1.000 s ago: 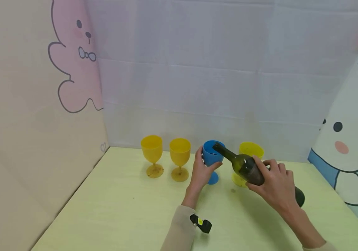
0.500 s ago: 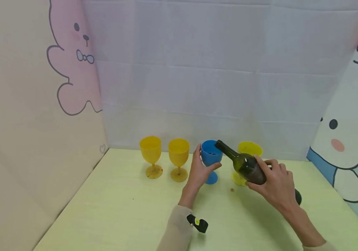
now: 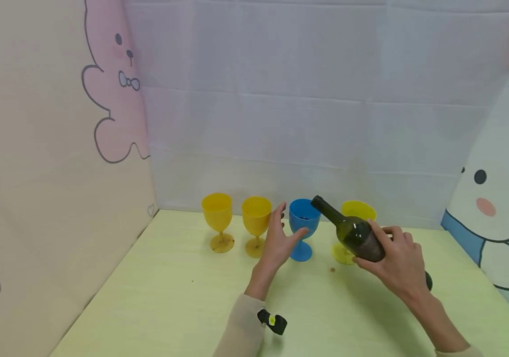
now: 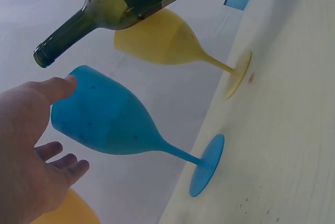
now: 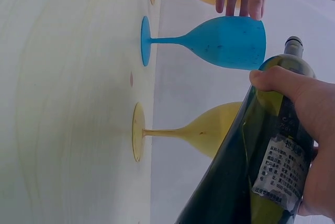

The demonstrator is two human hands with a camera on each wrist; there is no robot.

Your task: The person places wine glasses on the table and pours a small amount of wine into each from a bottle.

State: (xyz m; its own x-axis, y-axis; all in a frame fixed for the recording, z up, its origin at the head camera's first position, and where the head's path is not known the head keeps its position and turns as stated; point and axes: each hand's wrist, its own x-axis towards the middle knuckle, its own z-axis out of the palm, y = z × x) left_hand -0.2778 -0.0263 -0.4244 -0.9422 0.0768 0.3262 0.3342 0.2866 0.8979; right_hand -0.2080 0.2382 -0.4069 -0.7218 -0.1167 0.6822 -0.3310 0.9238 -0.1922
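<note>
My right hand [image 3: 400, 262] grips a dark green wine bottle [image 3: 353, 232] round its body. The bottle is tilted, its neck pointing up and left, with its mouth beside the blue goblet's rim. That blue goblet [image 3: 303, 229] stands upright on the table, with something dark inside its bowl. Just left of it is my left hand [image 3: 276, 244], its fingers spread and apart from the bowl in the head view. In the left wrist view, the thumb overlaps the blue rim. The bottle's back label [image 5: 282, 171] shows in the right wrist view.
Two orange-yellow goblets [image 3: 217, 213] [image 3: 256, 216] stand to the left of the blue one. Behind the bottle is a lemon-yellow goblet [image 3: 358, 210], partly hidden. The pale table [image 3: 160, 297] meets a white cloth wall [image 3: 254, 129] at the back; printed side walls flank it.
My left hand has let go of the blue goblet and moved slightly left. The bottle's mouth has shifted from over the blue bowl to its right rim.
</note>
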